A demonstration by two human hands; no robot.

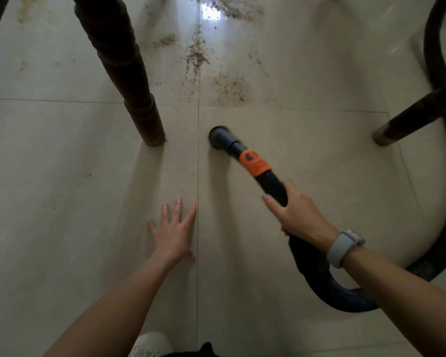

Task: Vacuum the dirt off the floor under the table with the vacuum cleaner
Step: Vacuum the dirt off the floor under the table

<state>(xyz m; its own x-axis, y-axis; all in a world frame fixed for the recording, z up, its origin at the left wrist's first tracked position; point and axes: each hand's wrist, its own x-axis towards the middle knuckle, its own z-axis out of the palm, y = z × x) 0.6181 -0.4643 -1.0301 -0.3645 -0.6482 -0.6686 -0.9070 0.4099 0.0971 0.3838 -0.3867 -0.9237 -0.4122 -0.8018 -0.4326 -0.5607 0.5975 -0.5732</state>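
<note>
No writing was legible. The right hand (298, 211) gripped the black vacuum hose (271, 184), with its orange collar (254, 162) and round nozzle (218, 137) on the floor; brown dirt (229, 86) lay at twelve o'clock. The left hand (173, 233) rested flat, fingers spread.

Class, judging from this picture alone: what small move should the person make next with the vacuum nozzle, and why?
Probably push the nozzle forward across the tile seam: the right hand grips the hose, the nozzle sits on clean tile, and the dirt lies just beyond it.

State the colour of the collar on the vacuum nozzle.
Orange collar, clearest in the head view.
</note>
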